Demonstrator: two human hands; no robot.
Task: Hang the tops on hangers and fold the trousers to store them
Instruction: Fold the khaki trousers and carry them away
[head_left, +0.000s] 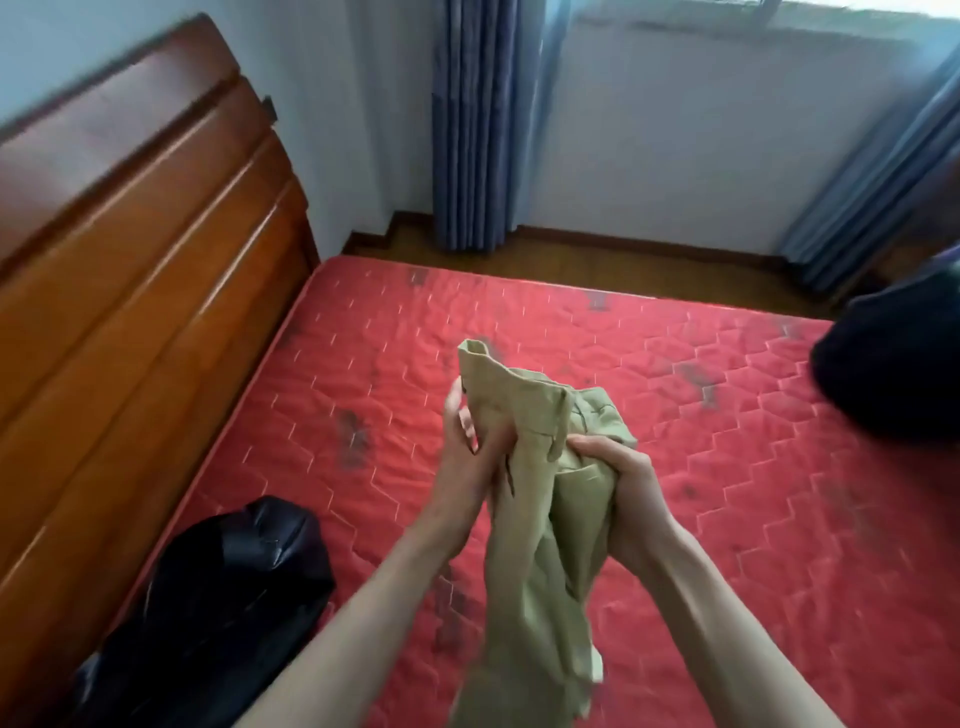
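Observation:
Khaki trousers hang bunched in the air above the red mattress, waistband and a belt loop uppermost, legs trailing down toward the bottom edge. My left hand grips the waistband's left side. My right hand clutches the gathered cloth on the right, just below the waistband. Both hands are close together at the middle of the view.
A black garment lies on the mattress at the near left, by the wooden headboard. A dark navy pile sits at the right edge. Blue curtains hang by the far wall, above the wooden floor.

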